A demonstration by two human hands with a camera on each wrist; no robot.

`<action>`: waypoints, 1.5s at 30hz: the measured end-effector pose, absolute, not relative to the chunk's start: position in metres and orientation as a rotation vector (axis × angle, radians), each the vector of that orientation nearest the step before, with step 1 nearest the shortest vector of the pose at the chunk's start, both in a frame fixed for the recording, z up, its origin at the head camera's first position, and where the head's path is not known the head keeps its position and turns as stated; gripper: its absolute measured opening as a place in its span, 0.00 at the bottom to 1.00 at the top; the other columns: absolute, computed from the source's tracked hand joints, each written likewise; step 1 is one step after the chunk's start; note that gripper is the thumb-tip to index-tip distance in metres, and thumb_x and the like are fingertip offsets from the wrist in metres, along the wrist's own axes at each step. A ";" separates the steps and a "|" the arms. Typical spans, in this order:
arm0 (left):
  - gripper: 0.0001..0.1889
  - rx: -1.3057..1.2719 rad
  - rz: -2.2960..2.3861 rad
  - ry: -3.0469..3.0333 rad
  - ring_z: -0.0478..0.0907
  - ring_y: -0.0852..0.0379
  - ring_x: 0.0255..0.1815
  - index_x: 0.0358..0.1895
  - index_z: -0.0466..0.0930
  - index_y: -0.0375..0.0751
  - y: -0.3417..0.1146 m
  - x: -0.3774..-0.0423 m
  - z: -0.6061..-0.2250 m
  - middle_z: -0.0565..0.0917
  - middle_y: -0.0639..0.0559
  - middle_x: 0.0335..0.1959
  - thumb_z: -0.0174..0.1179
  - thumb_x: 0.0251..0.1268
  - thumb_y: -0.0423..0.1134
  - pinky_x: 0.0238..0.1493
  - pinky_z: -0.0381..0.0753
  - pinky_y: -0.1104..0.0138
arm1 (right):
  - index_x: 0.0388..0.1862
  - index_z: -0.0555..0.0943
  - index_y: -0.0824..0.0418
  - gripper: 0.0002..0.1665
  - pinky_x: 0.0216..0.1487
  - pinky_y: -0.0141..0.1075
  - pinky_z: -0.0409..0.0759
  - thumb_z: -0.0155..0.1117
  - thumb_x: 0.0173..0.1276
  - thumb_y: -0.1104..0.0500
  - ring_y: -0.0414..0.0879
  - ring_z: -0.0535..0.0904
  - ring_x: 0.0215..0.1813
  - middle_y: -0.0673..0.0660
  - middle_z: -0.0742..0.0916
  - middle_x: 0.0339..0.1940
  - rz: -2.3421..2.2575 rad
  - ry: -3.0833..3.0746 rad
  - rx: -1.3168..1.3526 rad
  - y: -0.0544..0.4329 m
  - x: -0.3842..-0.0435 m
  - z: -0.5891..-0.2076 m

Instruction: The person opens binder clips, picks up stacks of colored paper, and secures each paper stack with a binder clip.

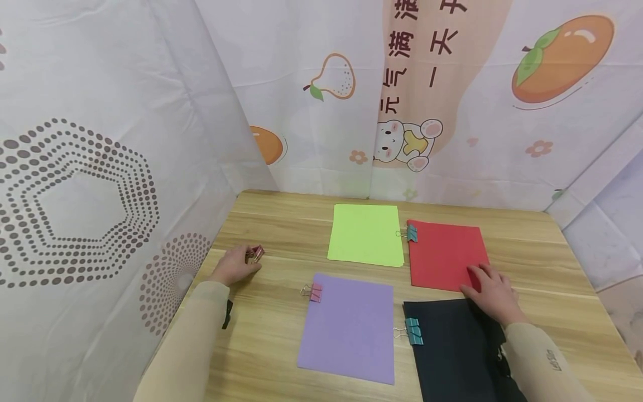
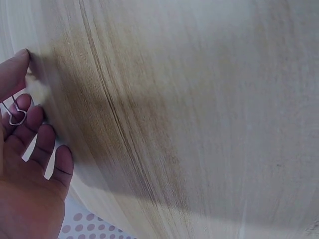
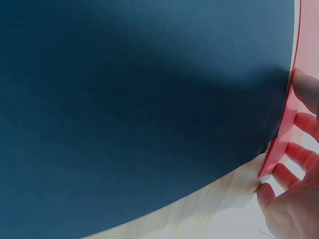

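Note:
At the left of the table my left hand [image 1: 235, 266] pinches a reddish-pink binder clip [image 1: 256, 254]. In the left wrist view its wire handle [image 2: 18, 117] shows between thumb and fingers; the clip's body is mostly hidden. My right hand [image 1: 493, 291] rests its spread fingertips on the lower right corner of the red paper stack [image 1: 442, 254]. A teal binder clip [image 1: 412, 233] sits on that stack's left edge. Right below lies a black paper stack [image 1: 452, 352], partly covered by the right forearm, with another teal binder clip [image 1: 414, 331] on its left edge.
Purple paper [image 1: 349, 329] with a pink binder clip [image 1: 315, 292] lies at the middle front. Behind it is a yellow-green paper stack [image 1: 365, 234], beside the red one. The wooden table [image 1: 271, 312] meets printed curtains [image 1: 311, 139] at the back and left.

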State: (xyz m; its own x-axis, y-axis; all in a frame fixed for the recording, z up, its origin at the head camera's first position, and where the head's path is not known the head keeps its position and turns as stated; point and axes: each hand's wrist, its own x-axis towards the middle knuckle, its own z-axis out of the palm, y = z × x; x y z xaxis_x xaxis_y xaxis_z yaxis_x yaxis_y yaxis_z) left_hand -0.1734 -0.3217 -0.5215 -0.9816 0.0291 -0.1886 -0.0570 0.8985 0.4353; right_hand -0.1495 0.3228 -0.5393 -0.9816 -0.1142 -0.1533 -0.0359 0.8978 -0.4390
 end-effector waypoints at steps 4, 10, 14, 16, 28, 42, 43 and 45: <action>0.19 -0.016 0.682 2.867 0.76 0.48 0.39 0.48 0.76 0.34 -0.323 -0.172 -0.524 0.81 0.41 0.42 0.68 0.65 0.46 0.43 0.78 0.51 | 0.74 0.62 0.70 0.46 0.56 0.78 0.58 0.68 0.69 0.46 0.82 0.52 0.66 0.80 0.59 0.72 -0.654 2.890 -0.110 0.323 -0.150 -0.540; 0.20 -0.026 0.686 2.847 0.76 0.49 0.38 0.48 0.75 0.35 -0.323 -0.171 -0.523 0.81 0.42 0.43 0.67 0.66 0.47 0.44 0.77 0.51 | 0.74 0.62 0.70 0.46 0.56 0.78 0.58 0.68 0.69 0.45 0.82 0.52 0.66 0.80 0.59 0.72 -0.644 2.891 -0.106 0.323 -0.151 -0.541; 0.20 -0.030 0.668 2.840 0.75 0.50 0.37 0.48 0.75 0.35 -0.324 -0.171 -0.523 0.81 0.43 0.42 0.67 0.67 0.48 0.44 0.77 0.51 | 0.74 0.62 0.70 0.47 0.57 0.78 0.58 0.68 0.69 0.45 0.82 0.52 0.66 0.80 0.59 0.72 -0.646 2.889 -0.104 0.324 -0.151 -0.541; 0.20 -0.032 0.661 2.839 0.75 0.50 0.36 0.48 0.75 0.36 -0.324 -0.171 -0.523 0.81 0.44 0.40 0.67 0.67 0.49 0.43 0.76 0.52 | 0.74 0.62 0.70 0.47 0.57 0.78 0.57 0.68 0.69 0.45 0.82 0.52 0.66 0.80 0.59 0.72 -0.649 2.887 -0.104 0.324 -0.151 -0.541; 0.19 -0.019 0.650 2.829 0.74 0.52 0.34 0.46 0.77 0.38 -0.326 -0.171 -0.526 0.81 0.47 0.37 0.65 0.68 0.51 0.39 0.74 0.56 | 0.74 0.61 0.70 0.46 0.56 0.78 0.57 0.68 0.69 0.46 0.82 0.52 0.66 0.80 0.59 0.72 -0.655 2.888 -0.108 0.323 -0.150 -0.540; 0.16 -0.035 0.725 2.792 0.75 0.51 0.35 0.41 0.77 0.41 -0.325 -0.167 -0.524 0.82 0.47 0.37 0.58 0.70 0.52 0.39 0.76 0.58 | 0.74 0.61 0.70 0.46 0.55 0.78 0.57 0.67 0.70 0.46 0.83 0.53 0.66 0.80 0.59 0.72 -0.645 2.891 -0.112 0.322 -0.150 -0.541; 0.16 -0.038 0.740 2.789 0.76 0.50 0.37 0.42 0.77 0.40 -0.325 -0.167 -0.524 0.83 0.46 0.39 0.57 0.71 0.52 0.42 0.77 0.56 | 0.74 0.61 0.70 0.46 0.55 0.78 0.57 0.67 0.70 0.46 0.83 0.53 0.66 0.80 0.59 0.72 -0.644 2.890 -0.111 0.322 -0.150 -0.541; 0.18 -0.031 0.769 2.784 0.79 0.48 0.43 0.46 0.78 0.38 -0.325 -0.166 -0.525 0.84 0.43 0.45 0.56 0.72 0.52 0.49 0.78 0.53 | 0.75 0.61 0.70 0.46 0.56 0.78 0.57 0.67 0.70 0.46 0.83 0.52 0.66 0.80 0.59 0.72 -0.644 2.889 -0.110 0.322 -0.150 -0.541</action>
State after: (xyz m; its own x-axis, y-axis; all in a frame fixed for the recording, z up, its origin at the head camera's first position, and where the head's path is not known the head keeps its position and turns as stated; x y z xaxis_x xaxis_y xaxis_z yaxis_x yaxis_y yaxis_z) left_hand -0.1663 -0.3251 -0.5247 -0.9680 0.0463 -0.2466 -0.0868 0.8603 0.5023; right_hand -0.1498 0.3225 -0.5411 -0.9812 -0.1105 -0.1579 -0.0329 0.9035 -0.4274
